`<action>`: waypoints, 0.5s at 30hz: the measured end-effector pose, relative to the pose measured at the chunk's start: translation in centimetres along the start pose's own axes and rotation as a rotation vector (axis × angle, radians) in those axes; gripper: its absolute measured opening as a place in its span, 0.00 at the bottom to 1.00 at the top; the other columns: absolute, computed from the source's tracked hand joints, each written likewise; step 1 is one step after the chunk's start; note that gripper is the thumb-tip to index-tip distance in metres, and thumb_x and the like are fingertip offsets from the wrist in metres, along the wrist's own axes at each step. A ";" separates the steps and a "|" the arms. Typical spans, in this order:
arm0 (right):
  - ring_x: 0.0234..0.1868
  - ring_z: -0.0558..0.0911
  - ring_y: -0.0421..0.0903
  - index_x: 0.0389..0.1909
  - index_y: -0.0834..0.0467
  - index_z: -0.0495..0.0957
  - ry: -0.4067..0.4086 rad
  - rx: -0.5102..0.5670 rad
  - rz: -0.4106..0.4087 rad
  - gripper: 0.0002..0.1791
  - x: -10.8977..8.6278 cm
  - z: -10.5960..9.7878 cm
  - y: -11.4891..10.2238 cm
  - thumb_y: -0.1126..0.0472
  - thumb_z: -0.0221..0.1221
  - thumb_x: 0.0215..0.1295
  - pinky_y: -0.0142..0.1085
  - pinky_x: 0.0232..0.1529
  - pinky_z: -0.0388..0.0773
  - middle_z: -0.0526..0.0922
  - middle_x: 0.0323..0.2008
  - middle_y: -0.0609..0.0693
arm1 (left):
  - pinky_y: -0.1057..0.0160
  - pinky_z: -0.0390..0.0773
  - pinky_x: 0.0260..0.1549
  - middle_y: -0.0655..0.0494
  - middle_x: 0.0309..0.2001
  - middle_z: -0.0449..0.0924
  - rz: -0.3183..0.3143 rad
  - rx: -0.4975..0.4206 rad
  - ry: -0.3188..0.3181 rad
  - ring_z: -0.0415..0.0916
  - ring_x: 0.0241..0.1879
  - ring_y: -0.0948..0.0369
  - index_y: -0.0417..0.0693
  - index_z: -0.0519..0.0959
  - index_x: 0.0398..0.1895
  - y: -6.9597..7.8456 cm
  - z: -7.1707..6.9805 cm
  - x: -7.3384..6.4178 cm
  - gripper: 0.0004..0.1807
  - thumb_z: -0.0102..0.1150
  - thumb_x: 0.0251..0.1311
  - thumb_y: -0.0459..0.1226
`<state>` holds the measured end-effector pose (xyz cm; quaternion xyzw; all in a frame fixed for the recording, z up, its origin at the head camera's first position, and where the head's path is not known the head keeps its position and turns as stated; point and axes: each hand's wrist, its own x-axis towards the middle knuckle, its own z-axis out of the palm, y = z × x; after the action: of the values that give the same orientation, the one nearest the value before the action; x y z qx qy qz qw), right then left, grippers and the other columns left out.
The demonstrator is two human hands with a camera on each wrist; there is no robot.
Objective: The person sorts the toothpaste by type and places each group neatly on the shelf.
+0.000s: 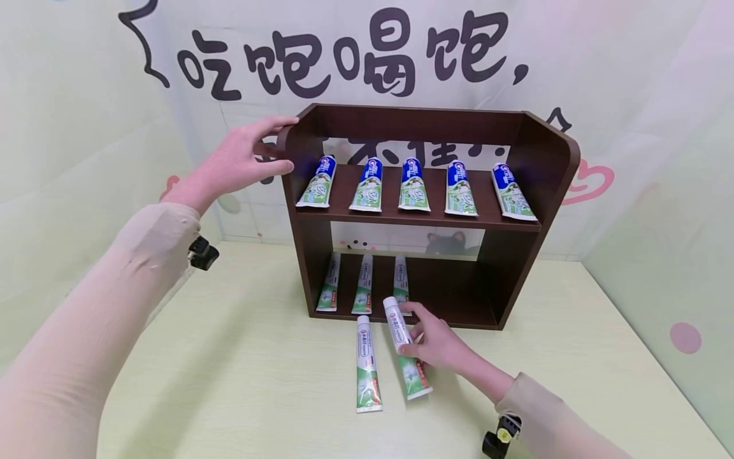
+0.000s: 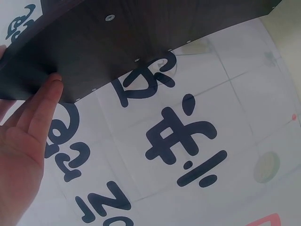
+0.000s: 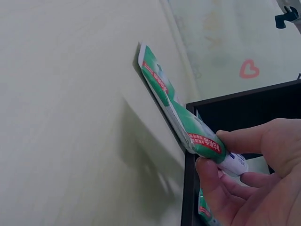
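Note:
My right hand [image 1: 438, 341] pinches a white and green toothpaste tube [image 1: 414, 376] between thumb and fingers, its cap toward the shelf. In the right wrist view this held tube [image 3: 202, 141] overlaps another green tube [image 3: 157, 77]. On the tabletop, left of the held tube, lies a similar toothpaste tube [image 1: 367, 373]. At the upper left of the dark brown shelf [image 1: 418, 121], my left hand [image 1: 241, 153] holds the side panel's edge, thumb at the front. Fingers [image 2: 44, 106] of that hand lie against the panel's outer face in the left wrist view.
The upper board carries a row of several blue and green toothpaste tubes [image 1: 414, 185]. Below stand three white and green tubes, such as the leftmost one [image 1: 329, 287]. A pale wooden table [image 1: 258, 382] supports the shelf, with a printed wall [image 1: 642, 127] behind.

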<state>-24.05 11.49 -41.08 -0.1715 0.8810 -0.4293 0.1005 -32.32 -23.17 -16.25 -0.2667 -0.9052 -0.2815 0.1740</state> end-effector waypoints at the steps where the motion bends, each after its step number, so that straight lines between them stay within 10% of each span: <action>1: 0.25 0.78 0.43 0.71 0.51 0.61 0.011 -0.002 -0.004 0.43 0.0 -0.2 -0.1 0.67 0.70 0.55 0.35 0.23 0.79 0.82 0.35 0.55 | 0.82 0.76 0.32 0.43 0.66 0.72 -0.003 -0.001 -0.002 0.81 0.53 0.42 0.55 0.62 0.74 0.0 0.0 0.0 0.38 0.64 0.61 0.38; 15: 0.26 0.80 0.43 0.69 0.48 0.62 0.072 -0.025 0.008 0.41 0.5 -1.4 -0.4 0.67 0.70 0.56 0.35 0.23 0.81 0.83 0.34 0.54 | 0.82 0.77 0.32 0.45 0.66 0.72 -0.004 0.002 -0.003 0.81 0.54 0.41 0.56 0.62 0.74 0.1 0.0 -0.1 0.38 0.64 0.61 0.38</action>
<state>-24.86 12.06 -39.92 -0.1534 0.8900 -0.4238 0.0683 -32.19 -23.16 -16.24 -0.2650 -0.9064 -0.2804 0.1721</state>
